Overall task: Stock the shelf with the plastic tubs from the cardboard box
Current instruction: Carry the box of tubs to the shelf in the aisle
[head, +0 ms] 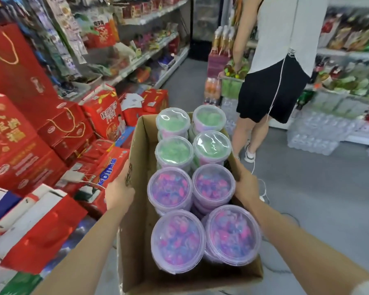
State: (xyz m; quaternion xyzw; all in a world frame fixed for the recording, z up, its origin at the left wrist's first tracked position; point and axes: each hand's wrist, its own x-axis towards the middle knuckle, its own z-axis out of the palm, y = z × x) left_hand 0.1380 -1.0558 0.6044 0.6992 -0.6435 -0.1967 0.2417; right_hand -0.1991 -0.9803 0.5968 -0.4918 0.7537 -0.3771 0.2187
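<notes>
My left hand (pixel 120 189): it grips the left wall of the cardboard box (pixel 136 235), fingers curled over the edge.
My right hand (pixel 246 184): it grips the right wall of the box, near the middle.
The box: I carry it in front of me, up off the grey floor (pixel 320 188).
The tubs: they are all in the box, in two rows. The purple tubs (pixel 179 239) are near me. The green tubs (pixel 174 151) are at the far end. More tubs sit under the top ones.
The shelf: shelves (pixel 151 54) stand far off on the left. None of my tubs are on one yet.
Worry one: the tubs stick up above the box walls. If I tip the box, I think the top ones can slide off and fall.
Worry two: the box looks full and soft. The bottom may sag or my hands may slip.
Worry three: a person in a black skirt (pixel 266 92) stands just past the far end of the box, on the right. I could bump them.
Worry four: red gift boxes (pixel 30 154) are piled close on the left. The box could knock them.
Worry five: a white cord (pixel 264 188) hangs down to the floor on the right. I could trip on it.
</notes>
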